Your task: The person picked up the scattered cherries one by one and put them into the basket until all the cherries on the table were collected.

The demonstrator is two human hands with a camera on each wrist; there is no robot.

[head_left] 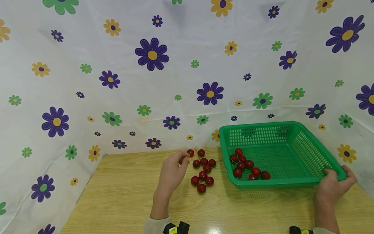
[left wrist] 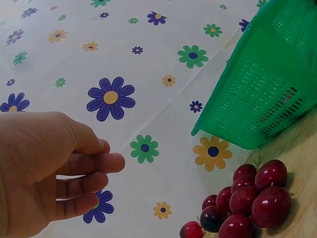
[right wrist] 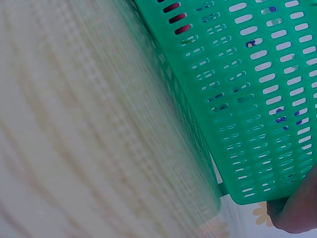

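A green plastic basket [head_left: 277, 184] stands on the right of the table. My right hand [head_left: 333, 187] grips its rim at the near right corner, thumb over the edge; in the right wrist view a bit of that hand [right wrist: 297, 210] shows beside the slotted wall [right wrist: 247, 129]. Several dark red cherries [head_left: 249, 163] lie in the basket's left part. More cherries [head_left: 201, 188] lie loose on the table left of it. Beside the farthest of these, my left hand [head_left: 172, 170] hovers with fingers loosely bent. The left wrist view shows nothing between its fingers [left wrist: 86, 163].
The wooden table [head_left: 122, 188] meets a white flower-printed cloth [head_left: 181, 78] at the back and sides. The basket's far side stands close to that cloth. A reflection shows near the table's front.
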